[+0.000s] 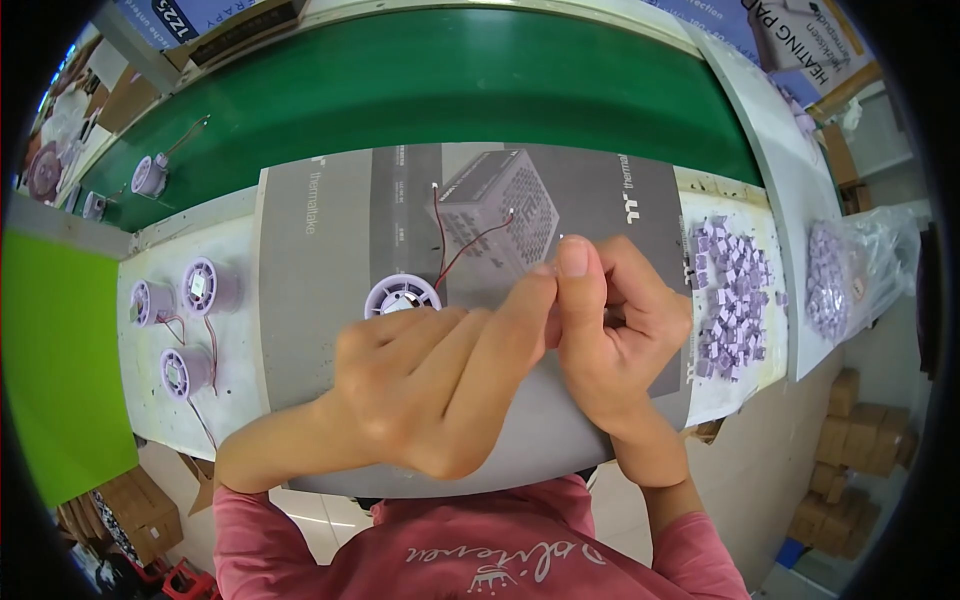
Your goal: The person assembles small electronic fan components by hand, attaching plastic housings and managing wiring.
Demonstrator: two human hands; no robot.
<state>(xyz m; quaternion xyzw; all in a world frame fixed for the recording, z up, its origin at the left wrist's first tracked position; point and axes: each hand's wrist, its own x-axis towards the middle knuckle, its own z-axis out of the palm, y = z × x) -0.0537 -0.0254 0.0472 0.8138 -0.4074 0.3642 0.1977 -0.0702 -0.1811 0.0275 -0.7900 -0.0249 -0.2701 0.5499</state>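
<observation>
Both hands meet above a grey printed cardboard sheet (320, 300). My left hand (430, 385) is closed, its thumb and forefinger tips pressed against my right hand (620, 330). The right thumb and forefinger pinch together, and a tiny pale tip shows above them; what either hand grips is too small or hidden to make out. Partly covered by my left knuckles, a round lilac fan-like housing (375, 300) rests on the sheet. From it a red and dark wire pair (442, 235) spreads across the sheet, the ends tipped with small white or bare bits.
Several similar lilac housings (202, 286) with wires stand on the white surface at left. A heap of small lilac plastic parts (735, 300) lies at right, beside a clear plastic bag (870, 265) of lilac parts. Beyond runs a green conveyor belt (450, 80) carrying another lilac housing (150, 175).
</observation>
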